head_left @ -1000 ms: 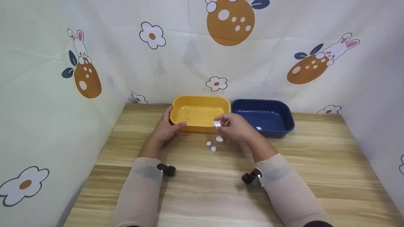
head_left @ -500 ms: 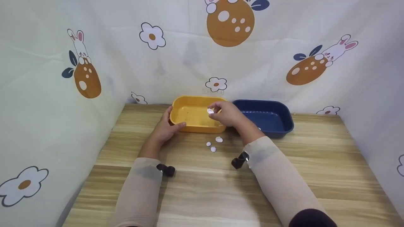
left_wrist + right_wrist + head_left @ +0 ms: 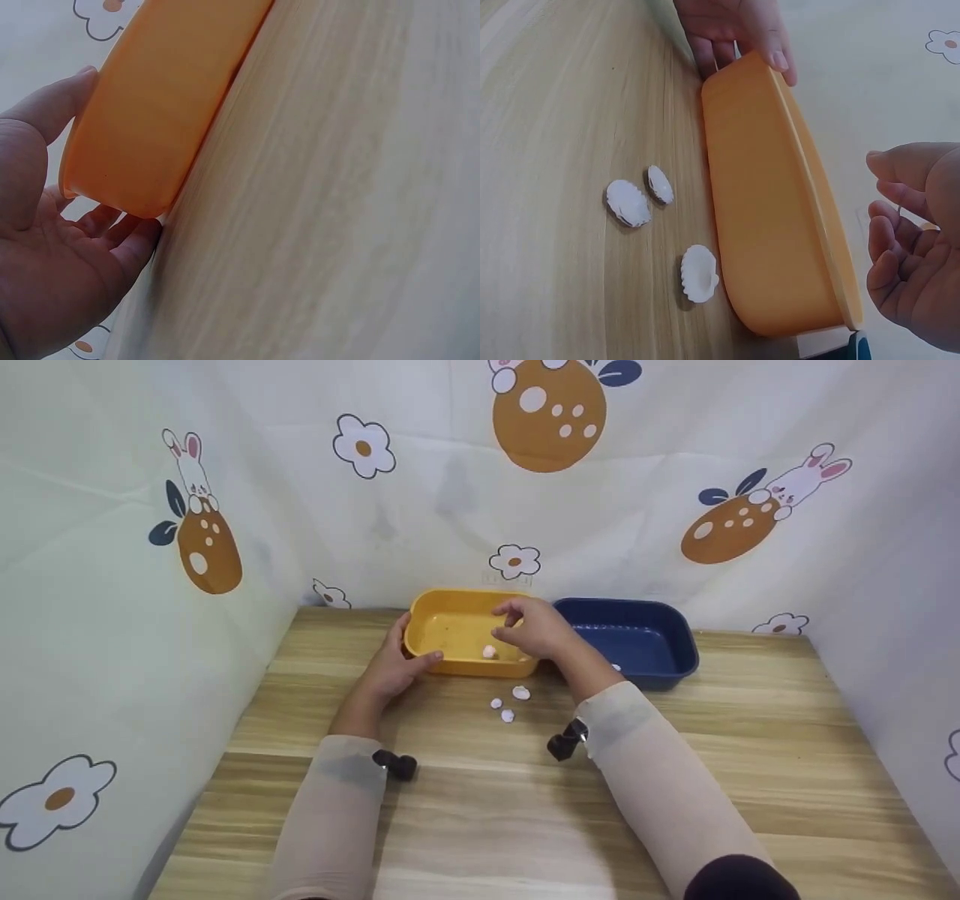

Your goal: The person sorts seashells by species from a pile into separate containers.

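With its thumb over the rim and its fingers against the end wall, my left hand (image 3: pixel 391 666) grips the left end of the yellow plastic bin (image 3: pixel 486 668). In the left wrist view, the fingertips curl at the bin's lower corner. My right hand (image 3: pixel 538 628) is above the bin's right half, fingers loosely bent and apart, holding nothing. Below it, one white seashell (image 3: pixel 489 652) shows inside the bin near the front wall. Outside on the table lie a larger ribbed seashell (image 3: pixel 699 274) and two other seashells (image 3: pixel 628 203), in front of the bin.
A dark blue bin (image 3: pixel 679 664) stands right beside the yellow one, with part of a white shell (image 3: pixel 616 667) visible in it; my right forearm overlaps its left side. A printed cloth backdrop (image 3: pixel 442 510) rises behind the wooden table (image 3: pixel 480 825).
My right hand has moved left over the yellow bin and let go of the seashell it pinched, which is now inside the bin. The left hand has stayed on the bin.
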Tool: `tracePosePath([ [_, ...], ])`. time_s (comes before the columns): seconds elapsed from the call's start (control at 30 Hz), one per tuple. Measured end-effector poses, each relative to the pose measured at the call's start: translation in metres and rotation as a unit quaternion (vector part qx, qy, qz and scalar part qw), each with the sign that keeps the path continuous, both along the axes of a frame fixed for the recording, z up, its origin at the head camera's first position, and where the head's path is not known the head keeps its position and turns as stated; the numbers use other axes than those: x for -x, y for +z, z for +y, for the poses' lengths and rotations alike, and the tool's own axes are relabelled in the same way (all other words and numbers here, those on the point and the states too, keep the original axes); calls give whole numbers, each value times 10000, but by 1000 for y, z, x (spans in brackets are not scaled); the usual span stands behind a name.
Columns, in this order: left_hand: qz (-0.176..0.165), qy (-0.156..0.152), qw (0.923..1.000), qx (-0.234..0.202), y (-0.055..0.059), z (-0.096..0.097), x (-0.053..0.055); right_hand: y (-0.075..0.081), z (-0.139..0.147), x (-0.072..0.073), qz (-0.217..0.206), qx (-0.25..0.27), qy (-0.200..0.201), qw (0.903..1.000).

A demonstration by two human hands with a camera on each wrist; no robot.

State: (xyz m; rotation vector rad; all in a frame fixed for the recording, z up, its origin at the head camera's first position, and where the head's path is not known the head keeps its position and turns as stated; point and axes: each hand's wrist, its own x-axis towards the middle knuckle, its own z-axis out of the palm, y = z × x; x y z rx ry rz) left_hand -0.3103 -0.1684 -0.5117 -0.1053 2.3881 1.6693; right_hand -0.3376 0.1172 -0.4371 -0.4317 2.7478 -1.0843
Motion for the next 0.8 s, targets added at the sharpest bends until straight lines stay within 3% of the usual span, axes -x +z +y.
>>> tracePosePath([
  [0.17,64,-4,10000,-53,0,1,0,-2,5,-8,-85,180,-78,9998],
  [0.4,417,-107,9990,-153,-4,0,0,-9,12,-30,-254,504,-181,9982],
  [0.8,302,-59,9995,-42,-4,0,1,-20,30,-62,-110,809,-89,9966],
])
